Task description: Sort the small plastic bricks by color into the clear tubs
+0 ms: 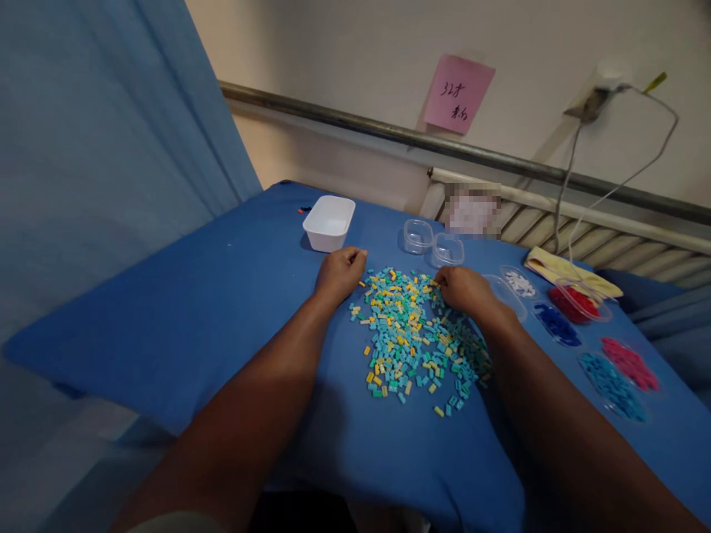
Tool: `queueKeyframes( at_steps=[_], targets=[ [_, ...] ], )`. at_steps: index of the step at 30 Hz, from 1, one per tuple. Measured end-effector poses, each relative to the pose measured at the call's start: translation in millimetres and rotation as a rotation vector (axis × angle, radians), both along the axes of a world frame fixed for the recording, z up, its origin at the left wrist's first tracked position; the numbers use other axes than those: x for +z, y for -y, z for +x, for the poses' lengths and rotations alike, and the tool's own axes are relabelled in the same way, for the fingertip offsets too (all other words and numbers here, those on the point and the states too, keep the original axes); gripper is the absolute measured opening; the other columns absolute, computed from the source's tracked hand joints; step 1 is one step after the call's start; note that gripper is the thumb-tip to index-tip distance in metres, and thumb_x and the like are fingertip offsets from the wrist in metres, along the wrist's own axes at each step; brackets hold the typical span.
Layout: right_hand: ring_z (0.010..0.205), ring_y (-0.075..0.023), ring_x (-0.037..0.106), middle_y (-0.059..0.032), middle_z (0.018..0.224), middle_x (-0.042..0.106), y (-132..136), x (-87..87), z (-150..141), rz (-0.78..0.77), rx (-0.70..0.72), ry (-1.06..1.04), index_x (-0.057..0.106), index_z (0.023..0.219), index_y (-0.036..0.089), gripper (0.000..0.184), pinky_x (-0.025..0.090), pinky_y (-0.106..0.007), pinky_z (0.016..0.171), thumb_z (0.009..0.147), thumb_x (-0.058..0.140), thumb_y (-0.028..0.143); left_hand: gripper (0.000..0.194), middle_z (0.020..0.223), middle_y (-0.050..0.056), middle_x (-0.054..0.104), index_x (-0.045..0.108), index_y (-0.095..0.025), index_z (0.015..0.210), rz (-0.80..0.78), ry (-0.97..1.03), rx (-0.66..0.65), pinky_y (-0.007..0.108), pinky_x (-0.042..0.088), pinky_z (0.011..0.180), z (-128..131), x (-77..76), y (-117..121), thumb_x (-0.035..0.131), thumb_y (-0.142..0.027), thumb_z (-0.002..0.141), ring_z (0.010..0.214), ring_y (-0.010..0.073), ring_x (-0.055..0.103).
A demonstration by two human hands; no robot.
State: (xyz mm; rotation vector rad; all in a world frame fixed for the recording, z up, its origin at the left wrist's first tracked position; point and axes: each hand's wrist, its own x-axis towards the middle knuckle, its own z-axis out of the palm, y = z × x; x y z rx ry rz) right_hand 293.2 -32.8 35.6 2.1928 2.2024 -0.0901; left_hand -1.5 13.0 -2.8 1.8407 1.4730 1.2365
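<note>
A heap of small plastic bricks (414,337), light blue, yellow and green, lies on the blue cloth (194,311) in front of me. My left hand (340,272) rests at the heap's far left edge with its fingers curled in; what they hold, if anything, is hidden. My right hand (465,289) sits at the heap's far right edge, fingers pinched together at a small yellow brick (434,282).
A white tub (329,221) stands behind my left hand. Two small clear boxes (418,235) (447,250) stand behind the heap. To the right lie clear lids with sorted white (520,283), dark blue (556,325), red (572,304), light blue (612,386) and pink bricks (630,363). A wall rail and cables run behind.
</note>
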Motion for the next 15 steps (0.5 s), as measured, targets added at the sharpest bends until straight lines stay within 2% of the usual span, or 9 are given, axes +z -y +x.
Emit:
queueKeyframes(
  at_steps=[4,7,10,12,15],
  targets=[
    [0.105,-0.0292,0.077,-0.0109,0.117,0.084,0.1,0.4,-1.0,0.015,0.017,-0.011,0.08,0.126,0.026,0.038,0.05,-0.032,0.08,0.095,0.059,0.018,0.04,0.069,0.002,0.069,0.068,-0.021,0.073,0.007,0.019,-0.009,0.032,0.04,0.065,-0.2,-0.3,0.2,0.057,-0.048,0.1,0.069,0.0197,0.062],
    [0.11,-0.0318,0.076,-0.0167,0.124,0.082,1.2,4.2,-2.8,0.054,0.035,-0.018,0.078,0.134,0.02,0.043,0.052,-0.035,0.086,0.097,0.055,0.019,0.04,0.07,0.003,0.07,0.068,-0.021,0.073,0.005,0.006,-0.003,0.031,0.04,0.065,-0.3,-1.6,-1.0,0.056,-0.048,0.1,0.071,0.0204,0.063],
    [0.121,-0.0297,0.073,-0.0164,0.133,0.079,3.7,8.5,-9.3,0.077,0.139,-0.053,0.078,0.136,0.018,0.044,0.052,-0.034,0.096,0.099,0.054,0.02,0.04,0.071,0.003,0.07,0.069,-0.021,0.074,0.004,-0.011,-0.002,0.031,0.04,0.066,-0.2,-2.8,-2.1,0.056,-0.048,0.1,0.072,0.0206,0.063],
    [0.12,-0.0257,0.072,-0.0111,0.13,0.08,7.3,10.3,-13.9,0.055,0.244,-0.082,0.082,0.13,0.022,0.041,0.051,-0.03,0.098,0.098,0.056,0.02,0.04,0.07,0.003,0.07,0.069,-0.021,0.074,0.007,-0.004,-0.002,0.032,0.04,0.066,-0.1,-3.1,-2.2,0.056,-0.049,0.1,0.071,0.0203,0.062],
    [0.103,-0.0223,0.075,-0.0065,0.11,0.084,16.1,13.2,-13.0,-0.003,0.332,-0.089,0.087,0.108,0.024,0.032,0.05,-0.027,0.087,0.091,0.061,0.015,0.04,0.069,0.003,0.069,0.068,-0.021,0.073,0.007,0.008,0.001,0.032,0.04,0.066,0.4,-2.3,-0.9,0.056,-0.048,0.1,0.07,0.0201,0.062]
  ],
)
